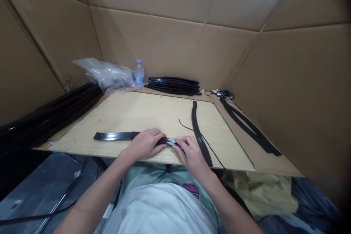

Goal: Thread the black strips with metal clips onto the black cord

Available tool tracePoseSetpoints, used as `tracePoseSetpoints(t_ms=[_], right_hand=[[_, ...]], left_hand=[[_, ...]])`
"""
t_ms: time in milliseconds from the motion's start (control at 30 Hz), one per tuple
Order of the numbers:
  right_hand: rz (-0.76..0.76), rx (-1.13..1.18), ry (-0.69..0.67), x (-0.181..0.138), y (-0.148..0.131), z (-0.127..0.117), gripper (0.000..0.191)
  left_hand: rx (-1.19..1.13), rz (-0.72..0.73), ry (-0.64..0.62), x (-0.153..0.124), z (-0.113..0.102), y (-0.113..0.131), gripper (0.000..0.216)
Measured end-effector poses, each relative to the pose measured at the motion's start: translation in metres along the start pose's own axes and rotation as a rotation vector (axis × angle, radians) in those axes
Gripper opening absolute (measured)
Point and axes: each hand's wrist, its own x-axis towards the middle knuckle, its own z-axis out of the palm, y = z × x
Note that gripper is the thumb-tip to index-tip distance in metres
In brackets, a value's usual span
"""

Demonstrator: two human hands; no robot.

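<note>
A long, flat, glossy black strip (115,136) lies crosswise near the table's front edge, with a dull dark sleeve around part of it. My left hand (146,144) is closed over the sleeved part, thumb toward me. At the strip's right end, my right hand (189,150) pinches with thumb and fingers. Between the hands shows a small silvery, pointed piece (170,142); whether it is a tool or part of the strip I cannot tell. Just right of my right hand, a curved black strip (197,128) lies lengthwise, with a thin black cord (208,144) passing by it.
Black strips are stacked (174,85) at the back beside a water bottle (139,74) and clear plastic bags (109,75). Long black pieces (52,111) line the left side. Two black strips (249,128) and a cord tangle (223,94) lie right. Cardboard walls (153,33) enclose the table (123,108).
</note>
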Motion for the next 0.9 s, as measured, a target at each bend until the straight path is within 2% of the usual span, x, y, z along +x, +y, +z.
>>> tracePoseSetpoints(t_ms=[367, 667, 900], right_hand=[[0.031, 0.075, -0.037, 0.007, 0.001, 0.0, 0.02], [0.009, 0.081, -0.267, 0.024, 0.007, -0.011, 0.009], [-0.019, 0.017, -0.374, 0.029, 0.011, -0.012, 0.008]], left_hand=[[0.013, -0.018, -0.005, -0.001, 0.001, 0.001, 0.025], [-0.001, -0.031, -0.024, -0.001, 0.004, -0.001, 0.028], [-0.004, -0.02, -0.03, -0.001, 0.003, -0.001, 0.029]])
